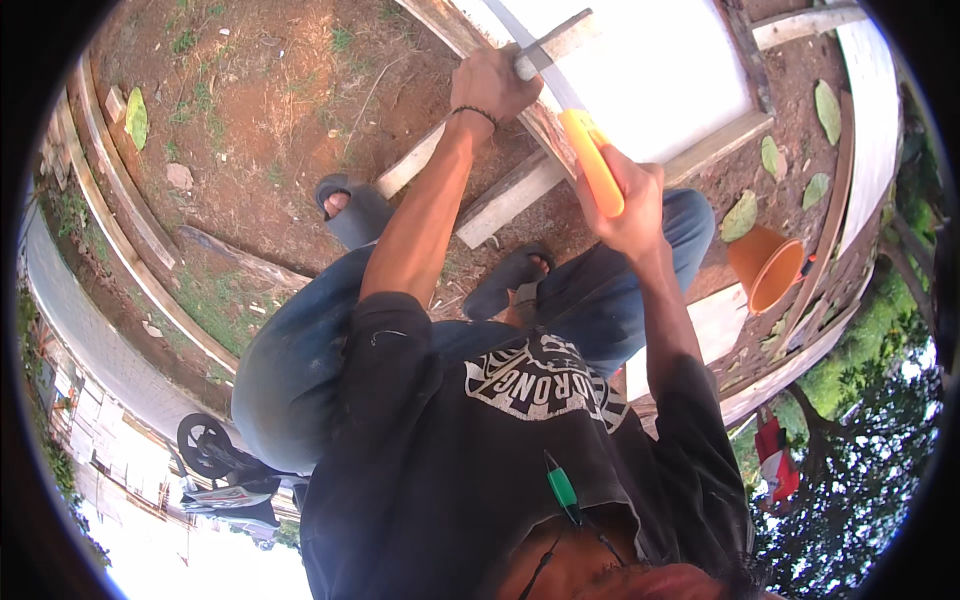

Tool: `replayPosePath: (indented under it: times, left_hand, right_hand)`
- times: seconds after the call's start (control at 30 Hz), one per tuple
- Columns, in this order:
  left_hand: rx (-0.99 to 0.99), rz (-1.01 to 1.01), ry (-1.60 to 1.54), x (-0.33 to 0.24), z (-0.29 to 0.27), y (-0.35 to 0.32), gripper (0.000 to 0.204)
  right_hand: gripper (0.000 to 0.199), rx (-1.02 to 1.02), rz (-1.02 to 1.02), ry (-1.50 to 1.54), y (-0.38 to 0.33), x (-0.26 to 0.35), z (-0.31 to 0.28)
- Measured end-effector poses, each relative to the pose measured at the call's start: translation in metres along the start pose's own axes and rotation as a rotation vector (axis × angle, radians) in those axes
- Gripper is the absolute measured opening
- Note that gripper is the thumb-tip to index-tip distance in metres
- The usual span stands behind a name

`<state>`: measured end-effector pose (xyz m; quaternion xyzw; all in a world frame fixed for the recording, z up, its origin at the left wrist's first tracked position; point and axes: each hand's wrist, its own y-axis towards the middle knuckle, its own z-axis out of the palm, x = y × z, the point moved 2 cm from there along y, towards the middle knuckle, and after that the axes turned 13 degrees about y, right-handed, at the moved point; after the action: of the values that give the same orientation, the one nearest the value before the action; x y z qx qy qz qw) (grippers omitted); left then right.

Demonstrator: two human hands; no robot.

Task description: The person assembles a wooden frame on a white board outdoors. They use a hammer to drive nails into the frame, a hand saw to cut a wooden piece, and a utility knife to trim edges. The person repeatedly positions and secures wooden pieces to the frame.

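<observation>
My right hand is wrapped round the orange handle of a hand saw. The saw's blade runs up and left from the handle, across a short wooden strip. At the strip's near left end my left hand is closed on it, with some fingers hidden beneath. A white board with a wooden frame edge lies under both the saw and the strip, its surface washed out by bright light. Whether the teeth have cut into the strip, I cannot tell.
Wooden beams lie below the board, near my sandalled feet. An orange bucket lies tilted to the right, by several fallen leaves. Long planks border the bare soil on the left. A motorbike stands at lower left.
</observation>
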<state>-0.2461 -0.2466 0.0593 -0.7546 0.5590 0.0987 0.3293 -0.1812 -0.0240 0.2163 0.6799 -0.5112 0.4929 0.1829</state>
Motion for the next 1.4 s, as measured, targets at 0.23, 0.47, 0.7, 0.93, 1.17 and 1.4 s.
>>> replayPosePath:
  times: [0.23, 0.47, 0.7, 0.93, 1.17, 1.4]
  left_hand:
    - [-0.073, 0.019, 0.071, 0.007, 0.019, -0.017, 0.039]
    - [-0.066, 0.032, 0.039, 0.02, 0.013, -0.008, 0.037]
    - [-0.055, 0.08, 0.083, -0.007, 0.014, -0.003, 0.04]
    - [-0.131, 0.089, 0.043, 0.015, 0.017, -0.01, 0.042]
    - [-0.091, 0.066, 0.031, 0.018, 0.012, -0.01, 0.047]
    - [-0.113, 0.086, 0.069, -0.004, 0.012, -0.004, 0.036]
  right_hand:
    - [0.02, -0.067, -0.057, 0.039, -0.052, 0.004, -0.035]
    - [0.004, 0.027, 0.01, -0.059, -0.077, 0.006, -0.035]
    - [0.014, -0.022, 0.046, -0.017, -0.022, 0.007, -0.021]
    - [0.011, -0.031, -0.004, -0.022, -0.069, 0.016, -0.038]
    - [0.013, 0.039, 0.049, -0.074, -0.072, 0.005, -0.03]
    - [0.012, 0.005, 0.044, -0.026, -0.007, 0.005, -0.012]
